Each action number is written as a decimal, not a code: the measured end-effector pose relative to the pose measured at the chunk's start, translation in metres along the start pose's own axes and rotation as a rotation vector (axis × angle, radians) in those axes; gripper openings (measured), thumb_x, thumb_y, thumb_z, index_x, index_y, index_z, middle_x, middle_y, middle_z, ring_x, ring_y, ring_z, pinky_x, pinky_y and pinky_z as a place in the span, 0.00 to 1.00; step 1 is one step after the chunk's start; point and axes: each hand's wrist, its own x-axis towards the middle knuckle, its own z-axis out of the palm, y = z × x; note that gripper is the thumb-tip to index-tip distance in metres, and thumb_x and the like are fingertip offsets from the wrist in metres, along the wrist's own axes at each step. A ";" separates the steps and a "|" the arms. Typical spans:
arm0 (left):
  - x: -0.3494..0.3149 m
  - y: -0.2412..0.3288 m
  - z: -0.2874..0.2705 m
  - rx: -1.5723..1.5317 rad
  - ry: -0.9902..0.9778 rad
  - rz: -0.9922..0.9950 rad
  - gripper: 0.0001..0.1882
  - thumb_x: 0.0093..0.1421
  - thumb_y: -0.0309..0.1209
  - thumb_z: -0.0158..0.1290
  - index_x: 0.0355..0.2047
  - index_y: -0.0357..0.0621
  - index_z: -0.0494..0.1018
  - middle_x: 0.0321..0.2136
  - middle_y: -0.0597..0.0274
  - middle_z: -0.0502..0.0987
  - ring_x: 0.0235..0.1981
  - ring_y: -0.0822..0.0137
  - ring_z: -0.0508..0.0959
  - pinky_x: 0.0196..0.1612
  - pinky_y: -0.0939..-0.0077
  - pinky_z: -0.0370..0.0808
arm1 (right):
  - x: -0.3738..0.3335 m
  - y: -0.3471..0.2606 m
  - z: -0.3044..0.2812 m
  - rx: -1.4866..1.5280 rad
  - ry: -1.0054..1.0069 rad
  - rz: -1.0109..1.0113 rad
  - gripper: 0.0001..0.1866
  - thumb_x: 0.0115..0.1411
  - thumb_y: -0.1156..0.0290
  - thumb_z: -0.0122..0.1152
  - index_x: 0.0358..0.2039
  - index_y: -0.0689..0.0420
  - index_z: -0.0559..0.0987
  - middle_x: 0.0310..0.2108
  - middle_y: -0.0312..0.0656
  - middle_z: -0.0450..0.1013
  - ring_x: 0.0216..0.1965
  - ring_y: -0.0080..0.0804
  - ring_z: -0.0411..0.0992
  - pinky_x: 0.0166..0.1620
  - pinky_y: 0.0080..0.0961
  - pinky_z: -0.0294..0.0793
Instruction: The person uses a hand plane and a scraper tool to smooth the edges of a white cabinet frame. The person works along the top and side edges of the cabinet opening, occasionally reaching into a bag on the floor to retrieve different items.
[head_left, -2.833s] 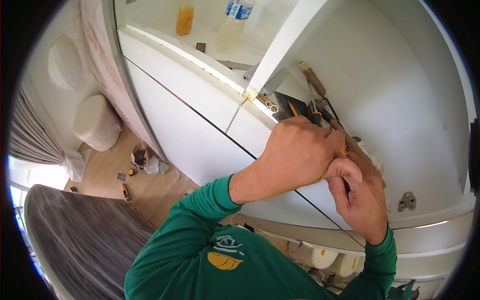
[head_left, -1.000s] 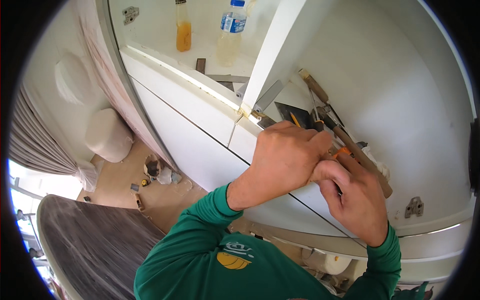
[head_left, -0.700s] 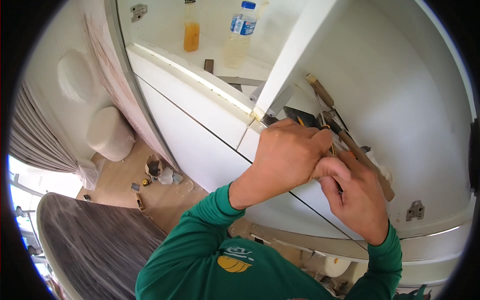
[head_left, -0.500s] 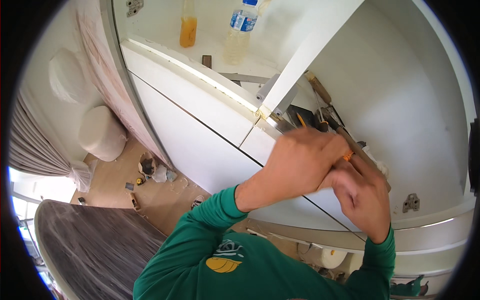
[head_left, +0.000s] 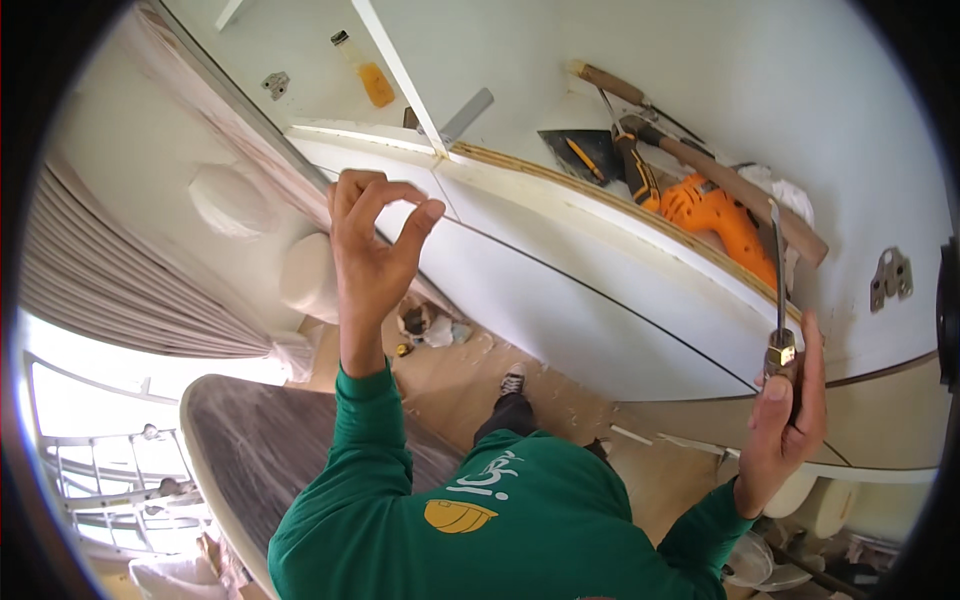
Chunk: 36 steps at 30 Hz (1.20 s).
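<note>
My left hand [head_left: 378, 235] is raised in front of the white cabinet, its thumb and index finger bent together in a pinch. Anything between those fingertips is too small to make out. On the right, my right hand [head_left: 783, 405] is closed round the handle of a screwdriver [head_left: 781, 270]. Its thin metal shaft points upward, above a brass-coloured collar. Behind the shaft, inside the cabinet, lies an orange power tool [head_left: 718, 218]. A long wooden handle [head_left: 745, 195] lies just beyond it.
The cabinet also holds an orange-and-black handled tool [head_left: 636, 172], a pencil [head_left: 584, 157] on a dark plate and a wooden-handled tool [head_left: 612, 84]. A bottle of orange liquid [head_left: 374, 82] stands behind the divider [head_left: 400, 75]. A metal hinge plate [head_left: 890, 278] projects at right.
My hands, together over the cabinet edge before, are now apart: the left moved left, the right moved right and down. The screwdriver now shows plainly. The whole view has shifted.
</note>
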 end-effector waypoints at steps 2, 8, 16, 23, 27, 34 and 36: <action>-0.003 0.003 0.006 0.031 -0.002 0.020 0.17 0.66 0.39 0.72 0.50 0.46 0.85 0.45 0.59 0.73 0.54 0.57 0.70 0.61 0.60 0.69 | -0.006 0.006 -0.003 0.087 -0.031 0.057 0.42 0.76 0.44 0.61 0.75 0.68 0.73 0.31 0.32 0.72 0.31 0.19 0.64 0.36 0.20 0.65; 0.008 0.027 0.018 0.260 -0.109 0.254 0.25 0.74 0.47 0.62 0.65 0.51 0.82 0.63 0.60 0.80 0.56 0.51 0.73 0.64 0.53 0.69 | -0.021 0.016 -0.024 0.232 -0.082 0.130 0.43 0.76 0.41 0.62 0.74 0.66 0.74 0.36 0.35 0.77 0.29 0.16 0.65 0.32 0.17 0.64; 0.015 0.015 0.022 0.331 -0.188 0.275 0.24 0.75 0.46 0.60 0.66 0.52 0.82 0.62 0.65 0.83 0.52 0.54 0.75 0.59 0.58 0.69 | -0.047 -0.018 0.007 0.277 -0.113 0.157 0.41 0.76 0.44 0.62 0.74 0.67 0.74 0.40 0.37 0.79 0.27 0.13 0.64 0.28 0.15 0.61; 0.019 -0.023 0.026 0.151 -0.153 0.406 0.21 0.73 0.41 0.63 0.64 0.53 0.83 0.62 0.68 0.84 0.50 0.57 0.74 0.57 0.61 0.69 | -0.068 -0.051 0.050 0.245 0.042 0.126 0.38 0.81 0.45 0.55 0.74 0.68 0.73 0.33 0.35 0.76 0.21 0.11 0.59 0.24 0.14 0.58; 0.023 -0.040 0.028 0.009 -0.137 0.464 0.21 0.72 0.36 0.64 0.64 0.51 0.83 0.59 0.68 0.85 0.48 0.57 0.74 0.56 0.63 0.68 | -0.083 -0.065 0.077 0.425 0.190 0.198 0.39 0.84 0.41 0.45 0.72 0.68 0.73 0.30 0.35 0.71 0.17 0.14 0.60 0.21 0.15 0.58; 0.037 -0.102 0.022 -0.287 -0.017 0.453 0.19 0.74 0.38 0.64 0.60 0.43 0.81 0.53 0.59 0.86 0.58 0.50 0.78 0.67 0.53 0.70 | -0.088 -0.096 0.093 -0.092 0.047 -0.006 0.25 0.79 0.61 0.60 0.67 0.65 0.79 0.35 0.41 0.78 0.25 0.20 0.68 0.29 0.18 0.68; 0.054 -0.109 0.026 -0.252 0.055 0.480 0.23 0.74 0.45 0.63 0.62 0.44 0.80 0.52 0.57 0.85 0.62 0.45 0.78 0.67 0.52 0.68 | -0.053 -0.114 0.098 -0.325 -0.081 -0.205 0.24 0.74 0.67 0.65 0.66 0.64 0.81 0.35 0.43 0.78 0.31 0.26 0.72 0.35 0.24 0.73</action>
